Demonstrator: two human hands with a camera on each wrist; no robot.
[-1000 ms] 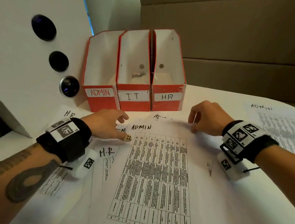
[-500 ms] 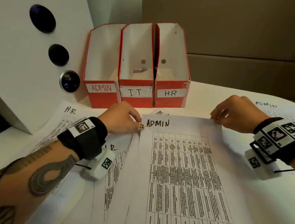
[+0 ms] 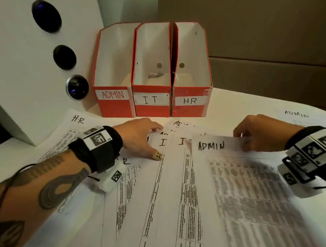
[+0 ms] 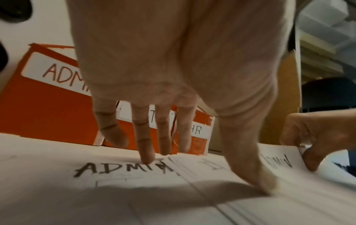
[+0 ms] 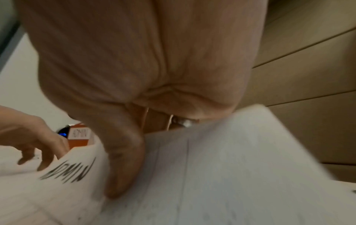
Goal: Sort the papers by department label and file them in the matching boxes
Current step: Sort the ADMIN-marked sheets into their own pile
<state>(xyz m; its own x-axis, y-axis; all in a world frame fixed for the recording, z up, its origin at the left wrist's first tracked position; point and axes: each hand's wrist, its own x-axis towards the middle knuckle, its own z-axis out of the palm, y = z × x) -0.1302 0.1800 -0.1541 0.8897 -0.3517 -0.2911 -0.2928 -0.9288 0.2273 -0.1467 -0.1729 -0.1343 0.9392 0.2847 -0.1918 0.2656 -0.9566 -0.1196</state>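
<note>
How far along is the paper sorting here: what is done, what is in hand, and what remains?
Done: nothing filed; the three red cardboard file boxes labelled ADMIN, I.T and HR hold no sheets.
In hand: the right hand pinches the top edge of a white printed sheet marked ADMIN; the left hand presses on the spread papers.
Left: every sheet, including the overlapping I.T sheets and the HR sheet.

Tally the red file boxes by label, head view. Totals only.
ADMIN box: 1
I.T box: 1
HR box: 1
Total: 3
</note>
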